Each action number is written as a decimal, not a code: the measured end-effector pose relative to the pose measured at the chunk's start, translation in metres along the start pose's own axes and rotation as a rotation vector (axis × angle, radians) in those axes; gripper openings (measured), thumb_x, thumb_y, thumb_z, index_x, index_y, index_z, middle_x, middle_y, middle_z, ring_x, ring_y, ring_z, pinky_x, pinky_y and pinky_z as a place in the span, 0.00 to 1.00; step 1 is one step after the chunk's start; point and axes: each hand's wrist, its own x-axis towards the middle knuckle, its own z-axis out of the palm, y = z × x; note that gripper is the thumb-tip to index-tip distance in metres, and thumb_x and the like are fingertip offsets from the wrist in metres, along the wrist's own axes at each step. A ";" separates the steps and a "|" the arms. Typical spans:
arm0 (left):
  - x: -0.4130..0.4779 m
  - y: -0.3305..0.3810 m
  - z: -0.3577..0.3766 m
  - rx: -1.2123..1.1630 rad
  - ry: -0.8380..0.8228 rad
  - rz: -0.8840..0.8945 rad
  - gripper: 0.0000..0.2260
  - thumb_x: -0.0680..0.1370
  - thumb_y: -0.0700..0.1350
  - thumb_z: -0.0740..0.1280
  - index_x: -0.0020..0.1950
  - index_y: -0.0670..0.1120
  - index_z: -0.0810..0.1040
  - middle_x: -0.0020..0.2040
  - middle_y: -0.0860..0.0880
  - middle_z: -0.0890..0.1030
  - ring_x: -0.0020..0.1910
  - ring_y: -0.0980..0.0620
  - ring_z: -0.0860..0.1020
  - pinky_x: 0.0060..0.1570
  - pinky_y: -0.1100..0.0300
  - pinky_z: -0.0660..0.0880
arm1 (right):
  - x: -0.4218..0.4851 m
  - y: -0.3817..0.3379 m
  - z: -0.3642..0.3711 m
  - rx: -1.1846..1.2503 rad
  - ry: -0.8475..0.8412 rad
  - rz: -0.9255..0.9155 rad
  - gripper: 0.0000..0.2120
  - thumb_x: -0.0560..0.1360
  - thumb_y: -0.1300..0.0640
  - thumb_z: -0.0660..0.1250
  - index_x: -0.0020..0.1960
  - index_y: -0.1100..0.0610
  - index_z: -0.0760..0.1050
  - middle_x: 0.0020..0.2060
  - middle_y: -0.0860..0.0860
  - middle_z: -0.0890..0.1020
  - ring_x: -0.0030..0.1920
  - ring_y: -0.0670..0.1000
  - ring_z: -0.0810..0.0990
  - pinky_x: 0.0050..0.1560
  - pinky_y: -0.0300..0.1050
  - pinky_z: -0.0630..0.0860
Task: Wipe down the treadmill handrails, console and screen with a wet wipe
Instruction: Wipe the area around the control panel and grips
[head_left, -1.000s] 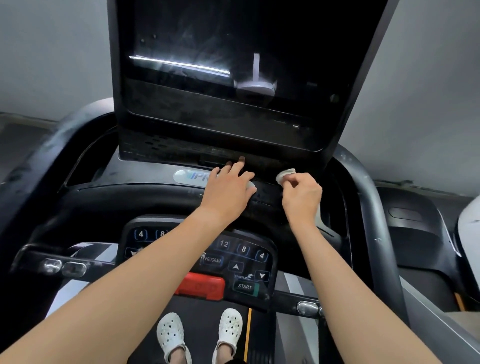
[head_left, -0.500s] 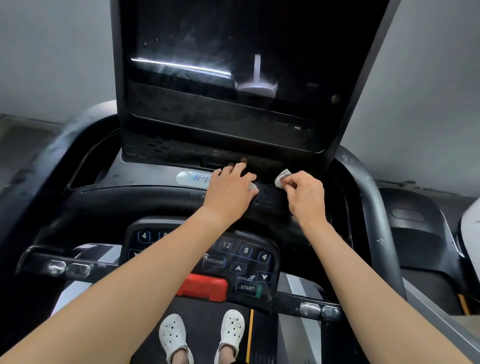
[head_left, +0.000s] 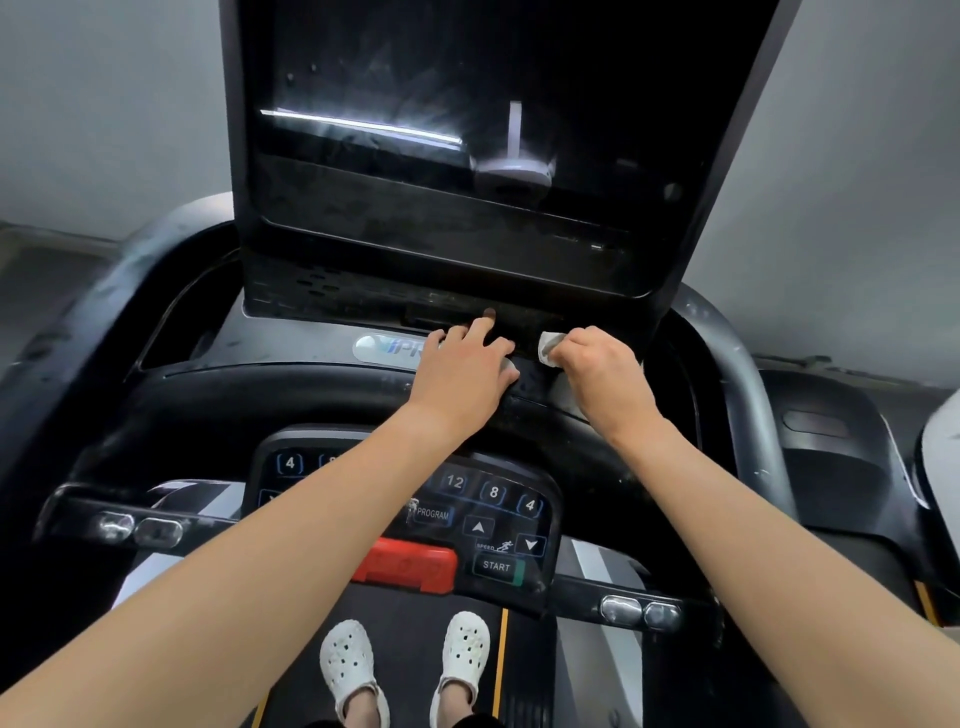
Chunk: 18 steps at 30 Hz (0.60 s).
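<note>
Wipe (head_left: 549, 347) sits bunched in my right grip (head_left: 597, 366), pinched between thumb and curled fingers, at the console (head_left: 291, 358) ledge just under the screen (head_left: 441, 93). My left grip (head_left: 462, 376) lies flat on that ledge, fingers relaxed, holding nothing. I judge the ledge is the step in hand. I'd spread the wipe flatter, press evenly and drag sideways along the seam, bracing with the left.

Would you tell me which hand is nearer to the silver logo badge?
Left. The left hand covers the right end of the logo badge; the right hand, pinching the wipe, is farther right.
</note>
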 end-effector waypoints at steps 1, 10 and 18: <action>0.000 0.000 0.000 0.002 0.001 0.001 0.20 0.86 0.57 0.58 0.75 0.53 0.72 0.79 0.47 0.66 0.72 0.44 0.71 0.73 0.47 0.65 | 0.000 0.001 -0.001 -0.007 -0.004 -0.021 0.14 0.68 0.75 0.72 0.49 0.61 0.84 0.42 0.53 0.83 0.41 0.56 0.80 0.41 0.48 0.79; 0.003 0.003 -0.001 0.023 -0.042 -0.005 0.20 0.86 0.57 0.58 0.76 0.53 0.72 0.79 0.45 0.66 0.72 0.41 0.70 0.73 0.46 0.64 | 0.000 -0.005 0.005 0.017 -0.025 0.017 0.11 0.71 0.72 0.71 0.49 0.60 0.83 0.41 0.53 0.80 0.40 0.54 0.76 0.40 0.46 0.74; 0.002 0.002 -0.006 0.035 -0.058 0.005 0.20 0.86 0.56 0.58 0.75 0.52 0.72 0.78 0.45 0.67 0.70 0.41 0.72 0.70 0.46 0.67 | 0.011 -0.010 0.009 -0.044 -0.101 -0.007 0.10 0.71 0.69 0.72 0.49 0.56 0.83 0.43 0.51 0.78 0.42 0.53 0.75 0.42 0.49 0.77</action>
